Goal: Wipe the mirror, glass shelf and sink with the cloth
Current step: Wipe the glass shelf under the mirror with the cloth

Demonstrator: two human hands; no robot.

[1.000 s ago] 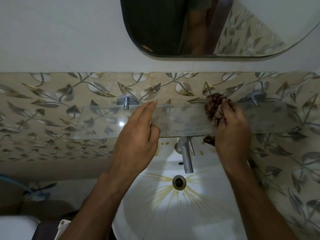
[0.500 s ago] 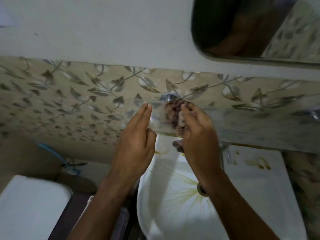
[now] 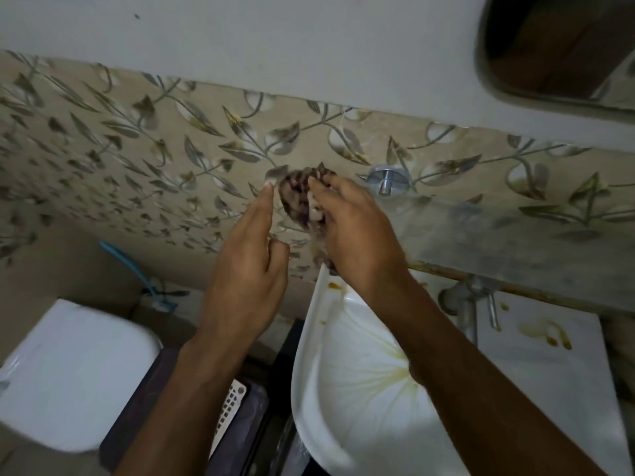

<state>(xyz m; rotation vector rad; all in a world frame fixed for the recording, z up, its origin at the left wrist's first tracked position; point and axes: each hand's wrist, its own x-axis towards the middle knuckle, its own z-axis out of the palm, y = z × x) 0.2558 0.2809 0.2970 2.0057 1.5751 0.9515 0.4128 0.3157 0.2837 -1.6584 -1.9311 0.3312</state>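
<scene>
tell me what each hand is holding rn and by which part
The right hand grips the bunched brown cloth by its right side, at the left end of the glass shelf. The left hand holds nothing, fingers straight.

A white toilet cistern [image 3: 72,376] stands at lower left below leaf-patterned wall tiles [image 3: 137,159], a blue hose [image 3: 127,261] between them.

Your right hand [image 3: 357,231] holds the crumpled mottled brown cloth [image 3: 302,204] at the left end of the dusty clear glass shelf [image 3: 498,235], your left hand [image 3: 245,266] just left of it; the white ceramic sink [image 3: 378,389] sits below, the rounded wall mirror [image 3: 563,46] up right, the white toilet cistern [image 3: 68,372] lower left
</scene>
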